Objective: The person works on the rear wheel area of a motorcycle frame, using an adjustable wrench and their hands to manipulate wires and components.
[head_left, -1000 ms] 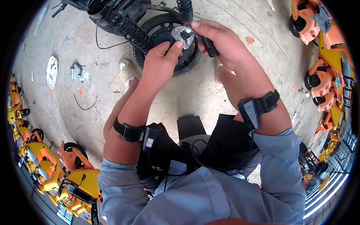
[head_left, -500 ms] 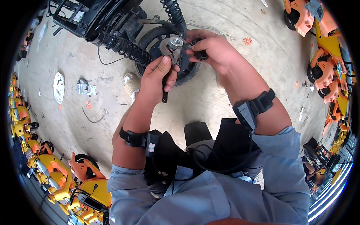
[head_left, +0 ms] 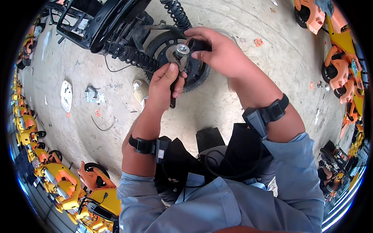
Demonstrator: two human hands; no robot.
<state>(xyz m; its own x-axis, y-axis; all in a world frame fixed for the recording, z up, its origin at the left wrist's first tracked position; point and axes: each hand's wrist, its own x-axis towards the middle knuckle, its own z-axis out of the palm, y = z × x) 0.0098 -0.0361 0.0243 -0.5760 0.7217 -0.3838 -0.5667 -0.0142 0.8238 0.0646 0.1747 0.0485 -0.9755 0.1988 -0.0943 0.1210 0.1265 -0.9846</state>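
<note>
My left hand (head_left: 165, 79) is closed around a grey metal piece (head_left: 172, 54). A shiny round collar (head_left: 182, 49) sits at its top, and a dark narrow bar (head_left: 173, 101) sticks out below the fingers. My right hand (head_left: 217, 52) is closed on a black cylindrical part (head_left: 199, 45), gripped between thumb and fingers just right of the collar. Whether the two parts touch I cannot tell. Directly behind both hands lies the black wheel (head_left: 157, 44) of a vehicle, with a spring shock absorber (head_left: 140, 58) on its left and another (head_left: 176, 15) above.
The vehicle's black frame (head_left: 97, 27) fills the upper left. On the concrete floor lie a white oval plate (head_left: 66, 96), a silver bracket (head_left: 93, 94), a thin cable (head_left: 104, 126) and orange scraps (head_left: 259, 42). Rows of yellow and orange scooters (head_left: 62, 178) line both sides.
The black part in my right hand has moved slightly left and up, closer to the collar, and the right fingers now cover more of it. The left hand keeps its hold. The view has shifted slightly.
</note>
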